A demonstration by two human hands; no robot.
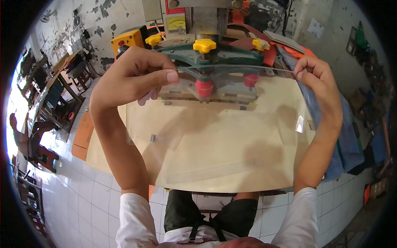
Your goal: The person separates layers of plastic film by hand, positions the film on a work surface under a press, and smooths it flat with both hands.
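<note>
Flaky-paint wall (pixel 124 14) at far side, w/ a green bracket (pixel 242 58) in front; cream board (pixel 109 155) nearer. Clear sheet (pixel 231 124) is over the board: person's L hand (pixel 132 78) pinches its far edge at left, thumb vs. index; R hand (pixel 317 76) pinches it at far right. Prob. best w/ grips level, sheet lightly taut, no creases, clear of red posts (pixel 204 88).

Sheet (pixel 219 124) between left hand (pixel 138 76) and right hand (pixel 316 76), over board (pixel 100 153), in front of press (pixel 231 53). Three knobs (pixel 204 45) in a row on press. Box (pixel 126 40) left of press, beyond left hand. Cloth (pixel 351 149) right of board. Wall (pixel 97 25) behind press. Far left: bench (pixel 58 91), person (pixel 28 140) near it. Floor (pixel 78 177) below, either side of board.
</note>
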